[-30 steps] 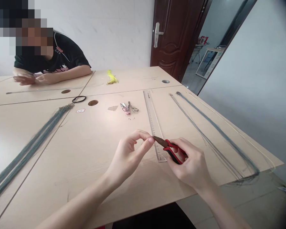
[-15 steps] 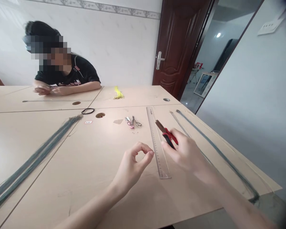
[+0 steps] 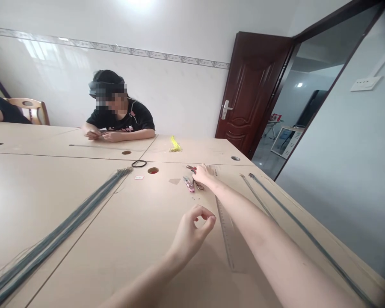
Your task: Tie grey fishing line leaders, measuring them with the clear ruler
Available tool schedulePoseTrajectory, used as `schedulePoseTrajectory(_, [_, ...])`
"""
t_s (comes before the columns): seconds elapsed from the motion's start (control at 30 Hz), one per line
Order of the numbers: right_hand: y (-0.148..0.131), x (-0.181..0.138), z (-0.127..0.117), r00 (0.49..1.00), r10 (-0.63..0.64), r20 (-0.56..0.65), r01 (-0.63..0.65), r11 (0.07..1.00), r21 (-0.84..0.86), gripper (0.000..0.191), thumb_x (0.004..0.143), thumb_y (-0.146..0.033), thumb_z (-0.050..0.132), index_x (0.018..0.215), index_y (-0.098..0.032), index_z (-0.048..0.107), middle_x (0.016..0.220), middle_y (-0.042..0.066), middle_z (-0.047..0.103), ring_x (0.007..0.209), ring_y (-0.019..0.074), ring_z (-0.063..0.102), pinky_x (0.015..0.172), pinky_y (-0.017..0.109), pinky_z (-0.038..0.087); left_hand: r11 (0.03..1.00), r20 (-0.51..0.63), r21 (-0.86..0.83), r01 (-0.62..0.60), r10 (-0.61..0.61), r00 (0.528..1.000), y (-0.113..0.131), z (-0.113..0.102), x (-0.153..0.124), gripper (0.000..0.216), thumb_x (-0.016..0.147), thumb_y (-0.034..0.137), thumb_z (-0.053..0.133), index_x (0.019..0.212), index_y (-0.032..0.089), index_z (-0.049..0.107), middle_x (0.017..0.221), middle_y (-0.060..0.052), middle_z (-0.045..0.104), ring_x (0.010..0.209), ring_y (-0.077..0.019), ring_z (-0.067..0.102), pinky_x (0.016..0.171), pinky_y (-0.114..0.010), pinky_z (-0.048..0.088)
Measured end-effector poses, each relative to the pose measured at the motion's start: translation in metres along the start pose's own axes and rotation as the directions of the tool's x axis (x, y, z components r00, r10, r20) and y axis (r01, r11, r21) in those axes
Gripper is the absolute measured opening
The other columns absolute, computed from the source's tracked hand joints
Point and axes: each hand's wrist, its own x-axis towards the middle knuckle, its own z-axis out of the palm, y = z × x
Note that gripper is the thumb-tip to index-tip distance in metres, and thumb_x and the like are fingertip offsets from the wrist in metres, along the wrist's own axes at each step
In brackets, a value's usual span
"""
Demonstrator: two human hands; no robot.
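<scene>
My left hand (image 3: 195, 231) hovers over the near part of the table, thumb and forefinger pinched together; anything between them is too small to make out. Stretched far forward, my right hand (image 3: 204, 174) has its fingers around red-handled pliers (image 3: 190, 167), mostly hidden by the hand, low at the tabletop. Just under that hand lie dark-handled scissors (image 3: 198, 185) and pink-handled snips (image 3: 189, 185). A clear ruler (image 3: 225, 235) lies lengthwise on the table, partly covered by my right forearm.
Long bundles of grey-green cord (image 3: 93, 201) lie at the left, and another bundle (image 3: 295, 222) at the right. Farther back are a black ring (image 3: 139, 164), a table hole (image 3: 153, 170) and yellow cords (image 3: 175, 144). A co-worker (image 3: 118, 115) sits across the table.
My right hand has carried the pliers forward and left, from above the ruler down beside the scissors. My left hand keeps its pinch. The view has tilted up.
</scene>
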Motion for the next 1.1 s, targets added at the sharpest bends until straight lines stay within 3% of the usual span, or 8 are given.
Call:
schedulePoseTrajectory(0.3, [0.002, 0.017, 0.013, 1.000, 0.027, 0.002, -0.027, 0.998, 0.054, 0.032, 0.091, -0.035, 0.055, 0.117, -0.016, 0.057, 0.123, 0.009, 0.056, 0.108, 0.0223, 0.057, 0.091, 0.045, 0.048, 1.000, -0.035, 0.018, -0.008, 0.008, 0.999, -0.013, 0.005, 0.009, 0.021, 0.091, 0.028, 0.057, 0.076, 0.013, 0.062, 0.082, -0.002, 0.066, 0.081, -0.0159, 0.062, 0.081, -0.036, 0.049])
schedulePoseTrajectory(0.53, [-0.003, -0.001, -0.017, 0.994, -0.062, -0.087, 0.081, 0.970, 0.230, 0.028, 0.091, -0.034, 0.055, 0.113, -0.016, 0.059, 0.121, 0.009, 0.058, 0.107, 0.0214, 0.058, 0.092, 0.044, 0.048, 0.999, -0.085, 0.014, -0.035, 0.036, 0.996, -0.019, 0.001, 0.011, 0.022, 0.090, 0.030, 0.058, 0.077, 0.013, 0.062, 0.081, -0.002, 0.066, 0.079, -0.0159, 0.062, 0.079, -0.036, 0.050])
schedulePoseTrajectory(0.67, [0.005, -0.044, -0.040, 0.982, -0.144, -0.121, 0.181, 0.894, 0.410, 0.029, 0.092, -0.039, 0.053, 0.102, -0.014, 0.062, 0.103, 0.006, 0.065, 0.093, 0.0181, 0.063, 0.084, 0.040, 0.051, 0.999, -0.212, -0.021, -0.045, 0.040, 0.976, -0.018, -0.004, 0.011, 0.021, 0.091, 0.031, 0.056, 0.081, 0.013, 0.062, 0.081, -0.002, 0.064, 0.080, -0.0164, 0.061, 0.079, -0.037, 0.049])
schedulePoseTrajectory(0.77, [0.016, -0.101, -0.052, 0.969, -0.204, -0.137, 0.245, 0.795, 0.554, 0.032, 0.094, -0.041, 0.048, 0.097, -0.013, 0.063, 0.093, 0.004, 0.067, 0.082, 0.0150, 0.065, 0.076, 0.035, 0.053, 0.995, -0.283, -0.048, -0.083, 0.066, 0.957, -0.013, -0.005, 0.008, 0.021, 0.091, 0.030, 0.055, 0.079, 0.013, 0.060, 0.081, -0.002, 0.063, 0.081, -0.0163, 0.060, 0.079, -0.036, 0.048])
schedulePoseTrajectory(0.9, [0.025, -0.169, -0.057, 0.959, -0.215, -0.185, 0.283, 0.684, 0.673, 0.026, 0.093, -0.039, 0.048, 0.091, -0.018, 0.063, 0.086, 0.000, 0.069, 0.081, 0.0138, 0.066, 0.075, 0.030, 0.052, 0.986, -0.315, -0.045, -0.160, 0.138, 0.939, -0.005, -0.003, 0.002, 0.019, 0.089, 0.026, 0.057, 0.074, 0.014, 0.059, 0.077, -0.001, 0.060, 0.078, -0.0155, 0.058, 0.076, -0.033, 0.046])
schedulePoseTrajectory(1.1, [0.033, -0.192, -0.042, 0.962, -0.220, -0.162, 0.261, 0.568, 0.781, 0.022, 0.091, -0.038, 0.051, 0.090, -0.021, 0.065, 0.086, 0.002, 0.072, 0.079, 0.0154, 0.069, 0.070, 0.027, 0.054, 0.980, -0.323, 0.032, -0.197, 0.197, 0.926, -0.001, -0.001, 0.000, 0.013, 0.085, 0.017, 0.059, 0.072, 0.020, 0.062, 0.076, 0.001, 0.061, 0.079, -0.0150, 0.054, 0.072, -0.029, 0.041])
